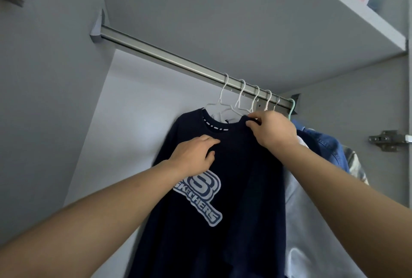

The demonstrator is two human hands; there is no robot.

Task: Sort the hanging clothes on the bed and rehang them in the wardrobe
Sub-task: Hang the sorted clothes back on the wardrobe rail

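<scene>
Navy Skechers sweatshirt hangs on a white hanger on the wardrobe rail. Right hand pinches the shoulder seam, left hand bunches chest fabric w/ curled fingers, prob. squaring it on the hanger.

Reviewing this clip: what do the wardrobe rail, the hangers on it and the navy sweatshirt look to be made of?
Wardrobe rail: brushed metal, likely aluminium or steel, with a satin grey sheen. White hangers: thin bent wire, seemingly coated white; the mint hanger looks thicker, possibly plastic. Navy sweatshirt: soft matte knit, probably cotton blend, with a printed pale-blue logo.
</scene>
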